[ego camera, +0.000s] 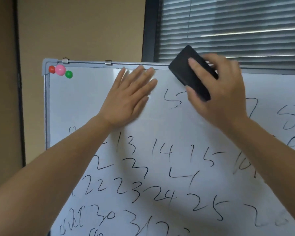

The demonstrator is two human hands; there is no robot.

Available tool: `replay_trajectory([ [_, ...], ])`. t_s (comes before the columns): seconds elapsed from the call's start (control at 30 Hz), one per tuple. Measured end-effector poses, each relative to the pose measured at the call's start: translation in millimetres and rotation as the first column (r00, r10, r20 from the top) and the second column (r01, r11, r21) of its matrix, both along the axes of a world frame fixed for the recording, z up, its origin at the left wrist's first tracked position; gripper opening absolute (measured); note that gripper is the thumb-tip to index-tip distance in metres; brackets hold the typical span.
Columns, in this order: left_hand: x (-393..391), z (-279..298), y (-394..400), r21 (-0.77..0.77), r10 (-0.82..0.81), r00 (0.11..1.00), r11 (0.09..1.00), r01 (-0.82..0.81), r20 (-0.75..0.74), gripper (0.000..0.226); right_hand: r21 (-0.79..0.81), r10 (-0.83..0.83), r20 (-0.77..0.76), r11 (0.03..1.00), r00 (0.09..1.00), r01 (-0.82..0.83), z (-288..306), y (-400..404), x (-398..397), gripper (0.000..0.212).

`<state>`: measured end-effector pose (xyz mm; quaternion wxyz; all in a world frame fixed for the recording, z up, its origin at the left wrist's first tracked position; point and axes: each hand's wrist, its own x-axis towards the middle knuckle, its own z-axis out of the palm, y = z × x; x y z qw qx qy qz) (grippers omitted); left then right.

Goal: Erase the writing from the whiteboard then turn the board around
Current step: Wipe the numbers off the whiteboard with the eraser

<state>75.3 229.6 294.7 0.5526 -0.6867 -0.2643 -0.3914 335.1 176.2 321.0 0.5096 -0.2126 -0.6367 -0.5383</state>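
Note:
A whiteboard [85,103] with a grey frame fills the lower view, covered with handwritten black numbers [162,153] in several rows. Its upper left area is wiped blank. My left hand [128,99] lies flat on the board near the top edge, fingers straight. My right hand [223,92] grips a black eraser [182,68] and holds it against the board's top edge, just above a partly wiped "5" [173,98]. Both bare forearms reach up from the bottom corners.
Red, pink and green round magnets [60,70] sit in the board's top left corner. Two metal clips [108,62] hang on the top frame. Behind are a tan wall [78,28] and a window with closed blinds [237,26].

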Motion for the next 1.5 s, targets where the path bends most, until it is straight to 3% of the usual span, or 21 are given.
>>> replay_trajectory([
  [0.27,27,3,-3,-0.041,-0.019,0.999,0.999,0.017,-0.038,0.047,-0.079,-0.097,-0.041,0.992,0.994,0.094,-25,6,23,0.043],
  [0.67,20,-3,6,-0.057,-0.043,0.999,0.997,0.042,-0.019,0.048,-0.13,-0.149,-0.085,0.982,0.985,0.137,-44,24,-13,0.039],
  [0.77,21,-3,8,-0.045,-0.05,0.999,0.998,0.049,-0.02,0.048,-0.136,-0.143,-0.022,0.981,0.989,0.139,-60,29,-17,0.04],
  [0.97,20,-3,8,-0.06,-0.064,0.998,0.996,0.062,-0.029,0.048,-0.092,-0.145,0.287,0.98,0.947,0.178,-76,30,-11,0.042],
  [1.03,20,-4,8,-0.06,-0.064,0.998,0.996,0.062,-0.026,0.048,-0.075,-0.146,0.257,0.983,0.955,0.17,-63,30,-8,0.037],
  [1.23,21,-4,11,-0.048,-0.059,0.998,0.997,0.058,-0.026,0.049,-0.088,-0.168,-0.136,0.984,0.976,0.157,-52,28,-18,0.038],
  [1.3,19,-4,12,-0.049,-0.066,0.997,0.997,0.065,-0.027,0.048,-0.089,-0.136,-0.095,0.988,0.986,0.128,-71,32,-28,0.041],
  [1.4,17,-4,13,-0.049,-0.077,0.996,0.996,0.075,-0.035,0.048,-0.09,-0.168,0.092,0.98,0.981,0.176,-87,34,-30,0.045],
  [1.5,19,-4,14,-0.045,-0.084,0.996,0.996,0.082,-0.039,0.048,-0.057,-0.166,0.063,0.984,0.984,0.17,-72,32,-17,0.038],
])
